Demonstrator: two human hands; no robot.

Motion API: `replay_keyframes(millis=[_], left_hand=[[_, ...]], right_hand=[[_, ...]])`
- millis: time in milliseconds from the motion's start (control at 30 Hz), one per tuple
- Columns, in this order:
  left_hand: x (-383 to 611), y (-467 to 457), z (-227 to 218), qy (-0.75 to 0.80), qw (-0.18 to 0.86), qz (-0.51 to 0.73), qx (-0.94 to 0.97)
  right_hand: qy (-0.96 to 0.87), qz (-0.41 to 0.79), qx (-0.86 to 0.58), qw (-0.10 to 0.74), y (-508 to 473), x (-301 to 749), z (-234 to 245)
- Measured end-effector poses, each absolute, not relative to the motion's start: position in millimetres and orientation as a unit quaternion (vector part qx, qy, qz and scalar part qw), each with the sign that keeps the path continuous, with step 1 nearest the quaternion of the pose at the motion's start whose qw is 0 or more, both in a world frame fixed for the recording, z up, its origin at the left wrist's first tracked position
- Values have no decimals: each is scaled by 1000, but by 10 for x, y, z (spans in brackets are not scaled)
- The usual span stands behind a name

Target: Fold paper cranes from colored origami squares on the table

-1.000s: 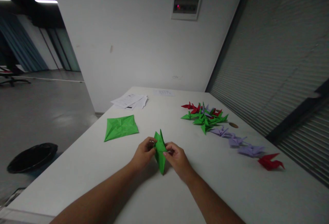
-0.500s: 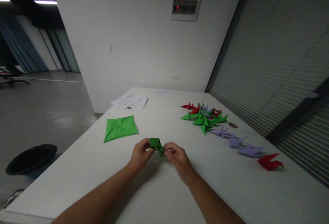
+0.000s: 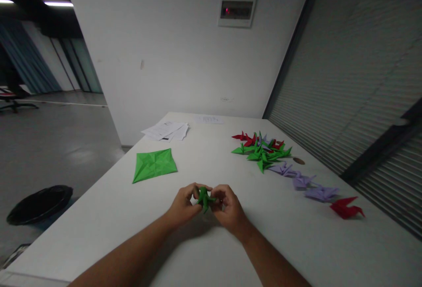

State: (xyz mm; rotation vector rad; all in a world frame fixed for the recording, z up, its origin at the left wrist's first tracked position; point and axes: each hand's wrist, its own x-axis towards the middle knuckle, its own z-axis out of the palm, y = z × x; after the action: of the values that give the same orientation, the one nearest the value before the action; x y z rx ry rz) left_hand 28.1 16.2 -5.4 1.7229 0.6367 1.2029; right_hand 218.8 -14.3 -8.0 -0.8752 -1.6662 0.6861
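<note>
A small green folded-paper piece point(image 3: 205, 198) is held just above the white table point(image 3: 132, 216), between my two hands. My left hand point(image 3: 185, 201) pinches its left side, thumb below and fingers over the top. On the other side, my right hand point(image 3: 228, 204) has its thumb and fingertips closed on a pointed part of the same piece. The fingers cover some of the paper, so its full shape is partly hidden. Beyond my left hand lies a creased green paper square point(image 3: 154, 165), flat on the tabletop.
At the right is a pile of green, red and purple paper cranes point(image 3: 262, 150). Purple cranes point(image 3: 319, 192) and a red crane point(image 3: 347, 208) trail toward me, near a brown disc point(image 3: 299, 161). Printed sheets point(image 3: 166, 130) lie at the back left; a black-lined bin point(image 3: 39, 205) stands on the floor.
Both hands have come slightly lower and nearer each other. The green piece has turned, so its wide flat face no longer shows and narrow points stick out downward and to the right.
</note>
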Motion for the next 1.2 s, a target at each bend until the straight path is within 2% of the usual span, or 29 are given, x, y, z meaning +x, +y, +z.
replay_keyframes(millis=[167, 333, 400, 633, 967, 1200], left_hand=[[321, 177, -120, 221, 531, 504, 645], [355, 150, -78, 197, 612, 511, 571], [367, 142, -73, 195, 640, 512, 538], [387, 130, -50, 145, 694, 516, 481], [363, 136, -52, 144, 729, 483, 464], [379, 179, -128, 194, 696, 490, 487]], right_hand=[[-754, 242, -341, 507, -140, 2206, -27], [-753, 215, -321, 533, -109, 2211, 16], [-737, 237, -319, 546, -103, 2200, 18], [-623, 428, -370, 540, -85, 2164, -63], [-520, 515, -410, 544, -56, 2149, -42], [-496, 522, -424, 549, -40, 2122, -94]])
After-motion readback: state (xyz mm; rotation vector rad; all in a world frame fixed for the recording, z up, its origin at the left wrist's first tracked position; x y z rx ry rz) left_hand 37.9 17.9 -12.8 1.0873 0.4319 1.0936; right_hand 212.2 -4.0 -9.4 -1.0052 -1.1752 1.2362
